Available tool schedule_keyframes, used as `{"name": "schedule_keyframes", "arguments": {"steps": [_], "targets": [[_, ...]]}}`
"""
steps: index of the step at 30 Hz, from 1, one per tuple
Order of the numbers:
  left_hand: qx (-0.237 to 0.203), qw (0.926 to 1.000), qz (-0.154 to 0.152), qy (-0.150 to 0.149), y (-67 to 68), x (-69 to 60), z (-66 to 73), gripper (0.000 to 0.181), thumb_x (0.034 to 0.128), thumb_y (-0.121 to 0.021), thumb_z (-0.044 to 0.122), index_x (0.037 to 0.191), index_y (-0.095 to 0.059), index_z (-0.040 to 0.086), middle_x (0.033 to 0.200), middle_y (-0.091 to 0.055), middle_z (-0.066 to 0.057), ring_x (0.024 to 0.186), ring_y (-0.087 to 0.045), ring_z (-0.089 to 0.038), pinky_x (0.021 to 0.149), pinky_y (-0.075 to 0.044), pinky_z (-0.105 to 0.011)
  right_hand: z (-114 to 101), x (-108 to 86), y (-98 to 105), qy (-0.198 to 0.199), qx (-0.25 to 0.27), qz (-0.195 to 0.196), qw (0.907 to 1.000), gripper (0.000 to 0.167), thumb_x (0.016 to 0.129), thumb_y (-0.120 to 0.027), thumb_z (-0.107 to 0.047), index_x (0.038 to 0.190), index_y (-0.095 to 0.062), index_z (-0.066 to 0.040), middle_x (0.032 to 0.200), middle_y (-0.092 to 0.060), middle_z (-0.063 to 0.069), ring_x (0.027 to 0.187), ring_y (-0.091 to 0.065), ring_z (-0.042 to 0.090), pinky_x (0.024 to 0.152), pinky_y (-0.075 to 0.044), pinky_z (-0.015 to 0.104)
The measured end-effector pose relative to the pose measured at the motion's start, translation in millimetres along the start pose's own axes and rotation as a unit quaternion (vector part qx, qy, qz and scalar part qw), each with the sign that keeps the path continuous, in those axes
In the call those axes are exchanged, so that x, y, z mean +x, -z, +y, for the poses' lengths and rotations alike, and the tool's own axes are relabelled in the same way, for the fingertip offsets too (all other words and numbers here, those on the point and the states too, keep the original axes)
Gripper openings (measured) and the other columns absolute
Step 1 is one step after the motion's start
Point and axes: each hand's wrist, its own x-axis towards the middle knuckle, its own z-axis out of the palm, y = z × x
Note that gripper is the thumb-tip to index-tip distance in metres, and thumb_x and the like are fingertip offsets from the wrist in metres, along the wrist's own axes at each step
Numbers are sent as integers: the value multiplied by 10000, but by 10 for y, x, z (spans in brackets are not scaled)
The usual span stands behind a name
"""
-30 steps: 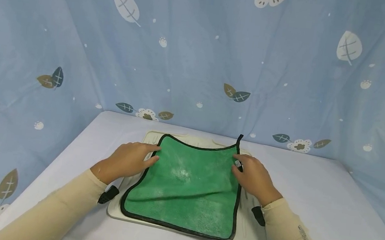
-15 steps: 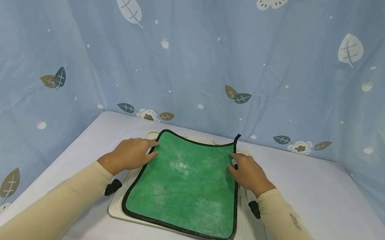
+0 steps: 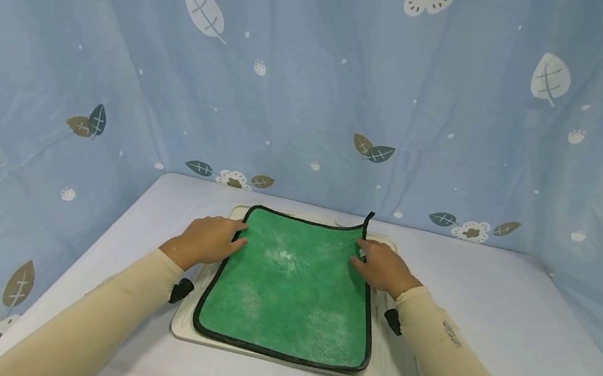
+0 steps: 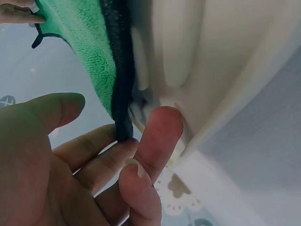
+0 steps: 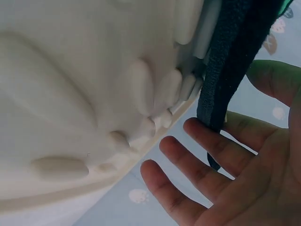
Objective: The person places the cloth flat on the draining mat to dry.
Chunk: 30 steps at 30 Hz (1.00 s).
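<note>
A green towel (image 3: 290,286) with a black border and a hanging loop lies spread over a cream ridged tray (image 3: 398,373). Its far edge sags between both hands, and both wrist views show its side edges raised off the ridges. My left hand (image 3: 209,239) holds the far left side; in the left wrist view, the black border (image 4: 123,70) ends between two fingertips while the thumb stands apart. On the opposite side, my right hand (image 3: 382,265) holds the border (image 5: 230,61) near the loop, its lower fingers fairly straight. The head view hides the fingers under the cloth.
A white-covered table (image 3: 476,319) supports the tray, extending to both sides. Behind and beside it hangs a blue curtain (image 3: 311,102) with leaf and flower prints. Black bands (image 3: 182,290) sit at both wrists.
The towel's crosswise crease has smoothed out. My right hand has shifted left with its edge, and my left hand has moved slightly away from me. The far edge rose, then dropped slightly.
</note>
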Motion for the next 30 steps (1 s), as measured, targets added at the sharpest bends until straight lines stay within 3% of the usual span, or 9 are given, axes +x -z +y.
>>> {"name": "schedule_keyframes", "arguments": {"steps": [6,9,15,18,20,23,26,30], "targets": [[64,9999,-106,-91,-20,-3,-18,445,1016,-562,320,1390,-593,81,1305,-662,-169,1121,-661,-367,760,-560,-479,14,-6,-25,-111,-84,-217,9997,569,1024,-560,-313,1471,-453,23,1448,-528,236,1336,-497,436,1072,-420,570],[53,9999,-137,-86,-18,-18,-18,448,1017,-560,313,1397,-584,77,1320,-653,-171,1160,-644,-379,799,-557,-502,17,-34,-39,-131,-115,-255,9995,581,1021,-566,-330,1488,-442,-9,1487,-479,246,1351,-469,455,1062,-419,588],[8,10000,52,9,-1,-104,10,458,1016,-565,320,1403,-574,75,1398,-594,-175,1221,-609,-379,858,-541,-537,-27,-185,-33,120,-348,284,9989,543,996,-613,-332,1455,-508,-62,1481,-457,273,1310,-487,486,985,-449,641],[12,9996,279,33,-12,-181,32,445,1010,-581,319,1385,-591,80,1387,-592,-178,1121,-658,-362,793,-554,-516,-81,-313,-47,460,-388,727,9955,495,973,-654,-300,1396,-571,-57,1450,-492,268,1279,-521,475,954,-468,638],[31,9991,431,3,-19,-242,52,425,1001,-599,311,1362,-609,85,1334,-618,-173,913,-701,-308,665,-551,-458,-137,-419,-59,748,-339,1012,9915,439,948,-692,-267,1326,-628,-51,1397,-549,244,1242,-561,445,936,-494,606],[-10,9981,612,-37,-31,-336,91,378,983,-631,309,1302,-650,106,1208,-668,-125,673,-629,-174,539,-477,-352,-249,-567,-78,1077,-285,1311,9851,339,910,-742,-238,1199,-701,-64,1281,-635,171,1180,-615,366,933,-522,531],[-155,9982,570,-88,-42,-427,123,295,969,-653,302,1208,-683,132,955,-688,-24,586,-532,-90,505,-417,-297,-368,-701,-93,1427,-240,1273,9813,232,881,-774,-215,1077,-739,-95,1123,-681,66,1080,-654,265,893,-551,436],[-322,9988,323,-162,-64,-530,149,225,958,-672,300,1131,-671,156,664,-552,87,541,-481,-66,492,-388,-277,-493,-834,-101,1900,-155,840,9781,131,874,-779,-199,985,-744,-141,973,-669,-24,928,-651,157,781,-557,325]]}}
